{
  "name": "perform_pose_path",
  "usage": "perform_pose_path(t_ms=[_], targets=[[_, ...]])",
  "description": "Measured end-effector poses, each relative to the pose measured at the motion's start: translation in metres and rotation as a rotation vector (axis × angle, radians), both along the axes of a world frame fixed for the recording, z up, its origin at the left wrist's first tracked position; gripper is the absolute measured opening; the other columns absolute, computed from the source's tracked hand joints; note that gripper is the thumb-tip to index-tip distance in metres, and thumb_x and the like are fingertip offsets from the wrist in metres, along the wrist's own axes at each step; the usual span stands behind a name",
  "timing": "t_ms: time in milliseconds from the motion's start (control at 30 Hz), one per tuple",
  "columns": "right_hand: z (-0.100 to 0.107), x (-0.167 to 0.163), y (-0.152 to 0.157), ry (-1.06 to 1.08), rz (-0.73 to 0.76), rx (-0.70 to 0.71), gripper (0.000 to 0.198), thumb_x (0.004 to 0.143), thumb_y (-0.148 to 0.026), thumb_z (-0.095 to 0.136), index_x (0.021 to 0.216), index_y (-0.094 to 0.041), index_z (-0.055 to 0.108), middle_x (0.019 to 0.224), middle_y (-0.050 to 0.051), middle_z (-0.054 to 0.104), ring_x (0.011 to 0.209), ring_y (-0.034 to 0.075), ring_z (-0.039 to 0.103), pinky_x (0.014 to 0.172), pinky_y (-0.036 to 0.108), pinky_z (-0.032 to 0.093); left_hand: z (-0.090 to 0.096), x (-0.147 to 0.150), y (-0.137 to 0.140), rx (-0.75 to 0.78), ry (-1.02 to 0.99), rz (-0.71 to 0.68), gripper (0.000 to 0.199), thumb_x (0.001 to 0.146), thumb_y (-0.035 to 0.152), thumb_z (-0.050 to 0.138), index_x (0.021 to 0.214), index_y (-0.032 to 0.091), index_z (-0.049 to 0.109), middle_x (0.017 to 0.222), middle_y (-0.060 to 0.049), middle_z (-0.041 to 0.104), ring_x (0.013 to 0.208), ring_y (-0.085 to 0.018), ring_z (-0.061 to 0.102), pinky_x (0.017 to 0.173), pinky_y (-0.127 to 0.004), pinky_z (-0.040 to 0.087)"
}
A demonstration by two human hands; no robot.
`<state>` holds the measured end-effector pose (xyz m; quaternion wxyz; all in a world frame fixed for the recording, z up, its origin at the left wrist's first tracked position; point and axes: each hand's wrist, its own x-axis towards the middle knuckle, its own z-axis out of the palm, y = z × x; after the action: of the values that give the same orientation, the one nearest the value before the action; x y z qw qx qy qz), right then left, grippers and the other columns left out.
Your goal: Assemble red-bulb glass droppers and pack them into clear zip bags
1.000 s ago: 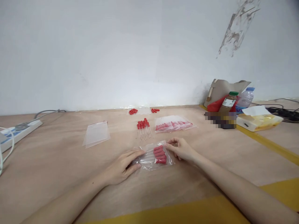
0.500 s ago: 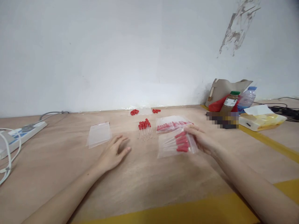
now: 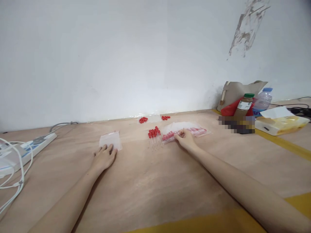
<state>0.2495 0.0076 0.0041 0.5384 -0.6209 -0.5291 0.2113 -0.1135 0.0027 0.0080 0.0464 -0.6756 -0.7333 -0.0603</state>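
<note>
My left hand (image 3: 104, 157) lies over the near edge of the small clear zip bags (image 3: 110, 139), fingers stretched out and touching them. On the right, my right hand (image 3: 186, 140) pinches the near edge of a zip bag of droppers (image 3: 167, 136), which rests on the pile of filled bags. Through the plastic, red rubber bulbs show in a row. Just left of that pile are several loose glass droppers (image 3: 155, 136), red bulbs pointing to the wall. The fingertips of my left hand are partly hidden.
Two small heaps of red bulbs (image 3: 143, 120) lie by the wall. A power strip (image 3: 36, 147) with white cables is at left. At right stand a beige bag (image 3: 239, 92), a green-capped bottle (image 3: 244, 105), a water bottle (image 3: 263, 100) and a tissue pack (image 3: 279, 124). Yellow tape crosses the table.
My right hand has brought the bag of droppers away from me onto the filled pile. My left hand has moved left onto the clear bags.
</note>
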Motion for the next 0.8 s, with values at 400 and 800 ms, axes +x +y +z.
perform_pose_path(t_ms=[400,800], targets=[[0.003,0.007,-0.024,-0.44,-0.114,0.267,0.013,0.072,-0.029,0.05,0.078,-0.018,0.05,0.081,0.006,0.056,0.075,0.017,0.052,0.068,0.028,0.038,0.009,-0.002,-0.002,0.228,-0.249,0.02,0.043,0.088,0.036,0.028,0.115,0.017,0.056,0.125,-0.009,0.048,0.115,-0.031,0.043,0.092,-0.042,0.037],[0.007,0.006,-0.022,-0.491,-0.134,0.236,0.011,0.073,-0.025,0.047,0.077,-0.019,0.056,0.083,0.006,0.056,0.078,0.018,0.054,0.07,0.029,0.039,0.037,0.072,-0.074,-0.224,-0.31,-1.06,0.039,0.081,0.043,0.05,0.118,0.032,0.052,0.135,-0.001,0.038,0.124,-0.026,0.032,0.1,-0.046,0.028]])
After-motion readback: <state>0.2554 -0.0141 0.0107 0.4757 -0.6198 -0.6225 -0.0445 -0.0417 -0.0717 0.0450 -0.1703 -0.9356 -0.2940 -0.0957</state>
